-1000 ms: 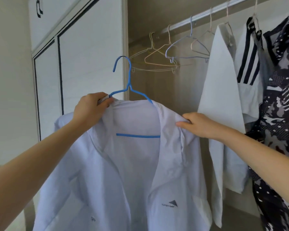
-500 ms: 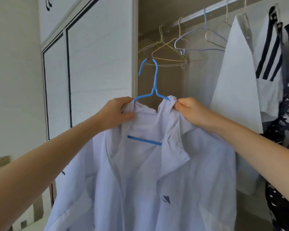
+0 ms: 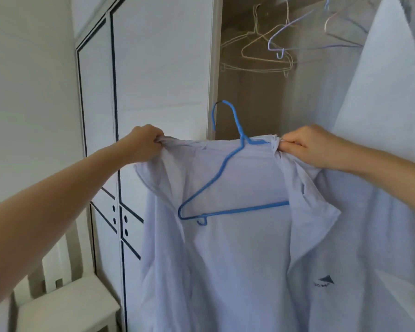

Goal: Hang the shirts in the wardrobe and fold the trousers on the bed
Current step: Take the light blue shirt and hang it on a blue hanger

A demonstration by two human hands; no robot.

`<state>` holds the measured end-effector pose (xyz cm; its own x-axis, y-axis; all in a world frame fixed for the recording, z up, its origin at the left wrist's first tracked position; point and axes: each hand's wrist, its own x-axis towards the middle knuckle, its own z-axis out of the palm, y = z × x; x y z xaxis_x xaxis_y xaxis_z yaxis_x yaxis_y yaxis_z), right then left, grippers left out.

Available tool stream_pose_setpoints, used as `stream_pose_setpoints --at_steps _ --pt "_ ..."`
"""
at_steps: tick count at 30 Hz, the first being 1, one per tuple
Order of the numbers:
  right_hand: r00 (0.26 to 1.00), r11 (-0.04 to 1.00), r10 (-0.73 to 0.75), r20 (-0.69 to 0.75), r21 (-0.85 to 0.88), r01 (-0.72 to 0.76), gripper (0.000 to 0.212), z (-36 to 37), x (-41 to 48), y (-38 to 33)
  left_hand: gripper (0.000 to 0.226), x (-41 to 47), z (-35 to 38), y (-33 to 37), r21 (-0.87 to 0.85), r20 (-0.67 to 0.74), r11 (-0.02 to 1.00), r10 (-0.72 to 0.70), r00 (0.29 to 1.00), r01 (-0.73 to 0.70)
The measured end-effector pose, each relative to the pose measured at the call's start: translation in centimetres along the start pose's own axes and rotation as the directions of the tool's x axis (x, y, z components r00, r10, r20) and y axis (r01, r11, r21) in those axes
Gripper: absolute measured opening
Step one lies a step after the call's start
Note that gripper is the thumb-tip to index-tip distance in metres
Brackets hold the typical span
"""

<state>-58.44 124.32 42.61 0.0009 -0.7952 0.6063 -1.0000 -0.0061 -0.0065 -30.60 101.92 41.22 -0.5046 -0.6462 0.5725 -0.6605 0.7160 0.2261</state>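
Both hands are up before the open wardrobe [image 3: 249,111]. The left hand [image 3: 143,143] has its fingers clenched on one side of the pale shirt [image 3: 237,259] collar, and the right hand [image 3: 306,145] pinches the other. The blue hanger [image 3: 244,209] sits crooked inside the shirt, its hook poking above the collar. Empty hangers [image 3: 280,53] dangle higher inside.

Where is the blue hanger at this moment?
In the head view, the blue hanger sits tilted inside the light shirt, centre frame, between the left hand and right hand.
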Motion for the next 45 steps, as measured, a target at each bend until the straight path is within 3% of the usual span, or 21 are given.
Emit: stream_pose_setpoints --at_steps 3,6,8,12,14,16,18,21,23,26,28,29,32,36,39,42,44,45 --pt "0.999 0.996 -0.042 0.005 -0.081 0.042 0.039 0.1 0.0 0.5 0.019 0.2 -0.1 -0.2 -0.147 0.000 0.982 -0.118 0.993 0.117" --pt "1.000 0.996 -0.019 -0.024 -0.093 0.017 0.044 0.2 0.0 1.1 0.033 0.4 0.0 -0.1 -0.149 -0.061 0.982 -0.124 0.990 0.114" --pt "1.000 0.994 -0.018 -0.020 -0.112 0.015 0.048 0.5 -0.1 1.4 0.032 0.5 0.3 0.6 -0.261 -0.076 0.957 -0.154 0.985 0.130" --pt "1.000 0.989 -0.023 0.005 -0.148 0.024 0.044 1.4 -0.4 1.7 0.023 0.5 0.0 2.7 -0.676 0.014 0.720 -0.205 0.979 0.160" --pt "1.000 0.990 -0.003 -0.027 -0.140 -0.001 0.041 1.7 -0.5 2.1 0.021 0.4 -0.6 3.7 -0.781 0.059 0.606 -0.165 0.985 0.148" --pt "0.993 0.994 0.048 -0.105 -0.094 -0.058 0.042 1.9 -0.8 2.5 0.029 -0.1 -1.1 4.9 -0.820 0.101 0.561 -0.057 0.993 0.115" --pt "0.975 0.991 0.129 -0.181 -0.022 -0.135 0.040 1.7 -1.1 2.5 0.024 -0.7 -1.5 6.1 -0.819 0.157 0.570 0.102 0.982 0.071" --pt "0.947 0.975 0.220 -0.235 0.077 -0.207 0.043 1.3 -1.7 2.3 0.022 -1.4 -1.4 7.4 -0.784 0.285 0.621 0.370 0.884 -0.008" --pt "0.938 0.965 0.250 -0.239 0.140 -0.222 0.048 1.0 -2.1 2.3 0.028 -1.3 -0.8 7.8 -0.740 0.321 0.670 0.431 0.843 -0.061" --pt "0.926 0.940 0.292 -0.240 0.250 -0.231 0.049 0.4 -2.8 2.4 0.036 -0.2 0.3 8.3 -0.627 0.101 0.747 0.359 0.928 -0.221" --pt "0.923 0.916 0.308 -0.231 0.334 -0.222 0.047 -0.2 -3.2 2.2 0.028 0.5 1.1 8.5 -0.442 -0.108 0.832 0.322 0.941 -0.336" --pt "0.921 0.901 0.316 -0.225 0.375 -0.218 0.045 -0.4 -3.5 2.1 0.024 0.8 1.6 8.6 -0.399 -0.131 0.850 0.317 0.939 -0.343" --pt "0.917 0.862 0.339 -0.212 0.459 -0.213 0.042 -1.0 -4.0 1.8 0.038 0.9 2.7 9.3 -0.435 -0.048 0.845 0.323 0.945 -0.311" --pt "0.943 0.894 0.295 -0.157 0.393 -0.214 0.040 -1.3 -4.5 1.4 0.045 0.6 3.0 11.7 -0.588 0.001 0.765 0.325 0.946 -0.262" --pt "0.962 0.916 0.242 -0.129 0.358 -0.182 0.043 -1.4 -4.9 0.9 0.035 1.2 3.4 12.6 -0.556 0.067 0.794 0.338 0.939 -0.246" --pt "0.964 0.913 0.234 -0.124 0.368 -0.174 0.049 -1.6 -5.6 1.1 0.010 2.3 3.8 12.7 -0.447 0.177 0.883 0.244 0.953 -0.143" --pt "0.959 0.911 0.250 -0.134 0.369 -0.186 0.050 -1.9 -6.1 1.6 0.014 2.7 4.1 12.7 -0.373 0.104 0.919 0.181 0.978 -0.130" --pt "0.954 0.907 0.265 -0.139 0.372 -0.198 0.051 -2.0 -6.3 1.9 0.017 2.5 4.0 12.9 -0.433 0.024 0.887 0.190 0.982 -0.161"
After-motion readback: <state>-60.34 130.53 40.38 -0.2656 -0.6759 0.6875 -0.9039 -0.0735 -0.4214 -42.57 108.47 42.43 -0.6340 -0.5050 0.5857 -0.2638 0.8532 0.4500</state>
